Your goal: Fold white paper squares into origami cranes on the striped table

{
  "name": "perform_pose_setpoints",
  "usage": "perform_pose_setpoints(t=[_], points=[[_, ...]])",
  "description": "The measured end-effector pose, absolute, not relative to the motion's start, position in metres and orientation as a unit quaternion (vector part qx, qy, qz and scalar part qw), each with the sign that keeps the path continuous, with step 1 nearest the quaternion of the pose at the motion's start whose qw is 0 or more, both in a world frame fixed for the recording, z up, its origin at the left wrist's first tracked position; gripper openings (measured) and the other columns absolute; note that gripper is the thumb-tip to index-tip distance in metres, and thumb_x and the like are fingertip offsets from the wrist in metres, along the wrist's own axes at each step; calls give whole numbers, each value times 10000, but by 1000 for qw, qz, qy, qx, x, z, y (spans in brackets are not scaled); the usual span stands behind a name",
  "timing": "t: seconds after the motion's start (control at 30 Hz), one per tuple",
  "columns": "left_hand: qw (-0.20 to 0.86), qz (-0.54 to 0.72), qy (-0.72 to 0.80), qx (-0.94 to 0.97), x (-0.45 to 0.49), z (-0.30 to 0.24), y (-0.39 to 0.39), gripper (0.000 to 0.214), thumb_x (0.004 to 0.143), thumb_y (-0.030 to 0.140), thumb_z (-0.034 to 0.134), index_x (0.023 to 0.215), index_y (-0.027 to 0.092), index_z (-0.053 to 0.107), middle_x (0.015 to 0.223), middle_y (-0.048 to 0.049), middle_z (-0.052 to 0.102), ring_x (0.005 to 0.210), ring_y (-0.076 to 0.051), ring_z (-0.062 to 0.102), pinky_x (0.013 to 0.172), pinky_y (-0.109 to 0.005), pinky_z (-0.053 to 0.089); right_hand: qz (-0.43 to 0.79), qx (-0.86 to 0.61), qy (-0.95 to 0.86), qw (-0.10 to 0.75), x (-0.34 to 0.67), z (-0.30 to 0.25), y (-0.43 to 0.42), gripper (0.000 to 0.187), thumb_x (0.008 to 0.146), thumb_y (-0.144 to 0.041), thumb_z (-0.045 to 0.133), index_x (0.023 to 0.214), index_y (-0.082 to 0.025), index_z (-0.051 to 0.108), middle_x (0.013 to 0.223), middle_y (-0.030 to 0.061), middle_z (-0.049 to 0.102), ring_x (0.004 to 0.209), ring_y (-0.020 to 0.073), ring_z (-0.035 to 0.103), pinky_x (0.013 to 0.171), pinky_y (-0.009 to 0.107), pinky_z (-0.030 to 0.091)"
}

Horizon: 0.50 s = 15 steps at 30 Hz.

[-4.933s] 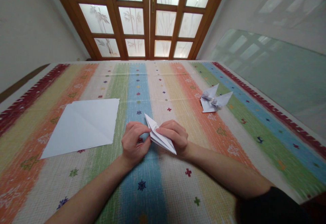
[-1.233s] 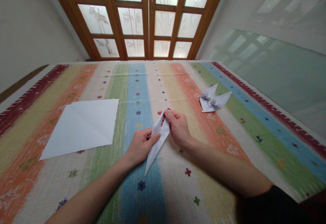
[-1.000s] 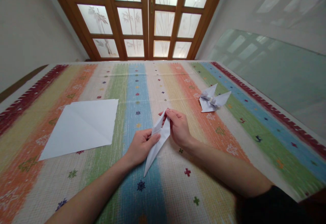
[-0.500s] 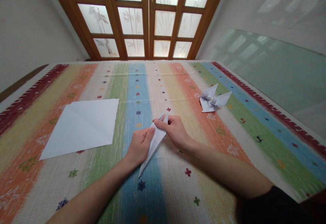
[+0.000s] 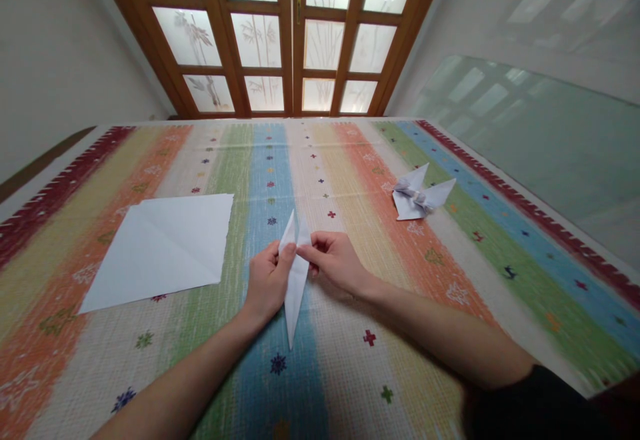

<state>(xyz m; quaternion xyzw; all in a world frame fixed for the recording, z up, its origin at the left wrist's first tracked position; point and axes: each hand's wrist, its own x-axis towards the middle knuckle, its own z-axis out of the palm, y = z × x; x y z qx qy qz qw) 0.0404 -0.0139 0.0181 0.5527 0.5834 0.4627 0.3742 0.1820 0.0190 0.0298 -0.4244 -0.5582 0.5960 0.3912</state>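
One folded white paper piece (image 5: 297,287), slender, split into two points at its far end and tapering to a single point at its near end; we find it at the centre of the tabletop (image 5: 360,160), over the blue stripe, and cannot tell whether it touches the surface beneath. One left hand (image 5: 267,281), its grip clamped on the piece from the left, thumb laid across the upper face. One right hand (image 5: 340,261), its grip clamped on the same piece from the right, thumb tip near the split, bent fingers at the edge. One dark sleeve (image 5: 537,407), right arm, near right. One flat white sheet (image 5: 165,247), creased diagonally, right edge ragged, lying left of the hands and apart from them. One white paper figure (image 5: 419,199), two pointed flaps raised, resting far right of the hands. One striped cloth (image 5: 350,373), printed with small motifs, spread beneath all of these. At the far side we list wood-framed doors (image 5: 287,40) with frosted panes; at right, one pale glossy panel (image 5: 540,127) against the wall (image 5: 575,47).
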Motion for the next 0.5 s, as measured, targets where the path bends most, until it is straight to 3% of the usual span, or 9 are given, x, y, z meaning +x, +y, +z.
perform_pose_setpoints(t=[0.13,0.23,0.37,0.5], points=[[356,490,600,523,38,18,-13,452,887,516,438,581,187,491,531,29,444,489,-112,383,462,-240,300,636,-399,-531,393,179,28,17,318,679,-403,768,746,-191,541,547,-74,546,463,79,524,471,218,426],[335,491,623,508,36,17,-10,461,905,519,413,582,193,469,520,33,423,474,-111,372,453,-241,289,684,-369,-498,383,176,23,15,434,634,-320,783,935,-218,487,581,-107,568,493,97,579,509,233,482],[334,445,624,549,30,13,-3,439,932,468,392,598,194,472,530,24,461,487,-124,429,484,-247,353,683,-381,-503,367,177,14,18,425,673,-262,707,984,-234,418,563,-129,544,456,99,563,473,224,464],[173,416,606,656,19,6,4,172,869,285,551,977,162,603,838,-50,640,700,-181,587,678,-318,483,581,-443,-589,345,188,10,30,455,725,-212,661,1114,-218,425,564,-123,538,463,104,544,496,229,435]])
